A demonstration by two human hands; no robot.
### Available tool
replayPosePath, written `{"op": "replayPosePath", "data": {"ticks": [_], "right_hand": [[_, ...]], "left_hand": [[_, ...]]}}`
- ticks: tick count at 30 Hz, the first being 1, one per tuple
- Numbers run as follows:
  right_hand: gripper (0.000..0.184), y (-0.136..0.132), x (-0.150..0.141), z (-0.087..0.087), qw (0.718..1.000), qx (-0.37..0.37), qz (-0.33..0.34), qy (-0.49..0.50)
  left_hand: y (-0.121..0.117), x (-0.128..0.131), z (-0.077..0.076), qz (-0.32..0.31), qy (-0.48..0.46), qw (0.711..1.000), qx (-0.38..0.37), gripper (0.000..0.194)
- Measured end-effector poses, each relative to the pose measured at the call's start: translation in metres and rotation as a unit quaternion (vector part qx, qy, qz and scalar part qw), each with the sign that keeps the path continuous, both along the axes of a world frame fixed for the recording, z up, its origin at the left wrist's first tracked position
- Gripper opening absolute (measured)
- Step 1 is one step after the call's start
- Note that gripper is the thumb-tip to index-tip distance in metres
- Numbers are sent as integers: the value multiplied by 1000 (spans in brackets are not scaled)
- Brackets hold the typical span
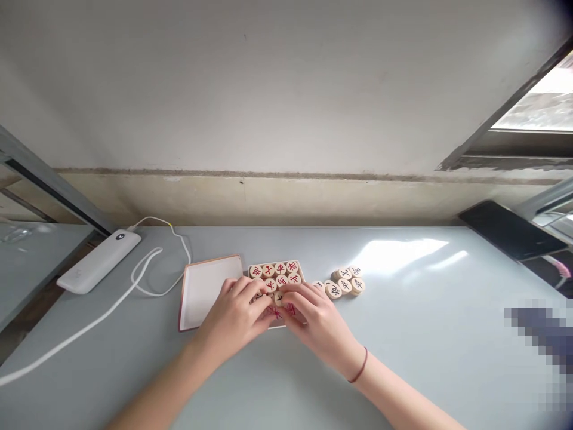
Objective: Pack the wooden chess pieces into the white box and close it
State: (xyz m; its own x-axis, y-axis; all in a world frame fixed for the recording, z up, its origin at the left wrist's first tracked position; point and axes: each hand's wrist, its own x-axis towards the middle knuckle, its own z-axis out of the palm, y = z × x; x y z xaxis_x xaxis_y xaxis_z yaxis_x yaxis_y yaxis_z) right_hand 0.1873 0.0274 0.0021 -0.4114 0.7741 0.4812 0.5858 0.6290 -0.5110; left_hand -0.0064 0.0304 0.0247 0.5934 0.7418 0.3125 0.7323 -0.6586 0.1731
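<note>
A shallow box [303, 276] in the middle of the table holds round wooden xiangqi pieces [280, 268] with red characters, set in rows. Its near end shows a floor with red print. Over this end, my right hand [319, 322] pinches a piece with a black character [278, 298] between thumb and fingers. My left hand [237, 313] reaches in from the other side, fingers curled over the pieces at the box's left edge; a dark-marked piece [260, 297] shows under its fingers. Both hands partly cover the box.
More black-marked pieces [344, 285] lie stacked and grouped right of the box. The box lid [203, 292] rests inside up on the left. A white power bank [99, 263] with a white cable [102, 316] lies farther left. A black phone-like slab [510, 230] sits at the right.
</note>
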Motion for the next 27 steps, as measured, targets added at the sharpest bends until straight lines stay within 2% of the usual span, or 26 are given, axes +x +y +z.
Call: {"op": "replayPosePath", "data": {"ticks": [4,9,15,17,19,21,23,25,27], "right_hand": [[13,2,-1,2,999,18,5,-42],[15,0,-1,6,998,-4,-2,-69],[17,4,4,10,998,-3,-4,-63],[20,12,17,14,998,11,-38,-52],[23,22,37,19,993,11,-106,-59],[24,32,58,24,978,-35,-183,-95],[26,39,75,27,955,-124,-236,-134],[28,44,85,27,932,-196,-261,-156],[29,47,87,27,921,-226,-270,-167]], "left_hand": [[3,-9,5,3,14,1000,-26,24],[3,-14,8,-5,13,998,-65,41],[-1,-5,4,-22,27,999,-30,39],[-2,-2,2,-27,21,999,-15,35],[-2,-1,1,-29,13,999,-10,31],[-1,-1,0,-29,9,999,-8,30],[-1,0,-1,-31,9,999,-5,31],[0,0,-4,-28,7,1000,3,32],[1,1,-6,-24,3,1000,9,32]]}}
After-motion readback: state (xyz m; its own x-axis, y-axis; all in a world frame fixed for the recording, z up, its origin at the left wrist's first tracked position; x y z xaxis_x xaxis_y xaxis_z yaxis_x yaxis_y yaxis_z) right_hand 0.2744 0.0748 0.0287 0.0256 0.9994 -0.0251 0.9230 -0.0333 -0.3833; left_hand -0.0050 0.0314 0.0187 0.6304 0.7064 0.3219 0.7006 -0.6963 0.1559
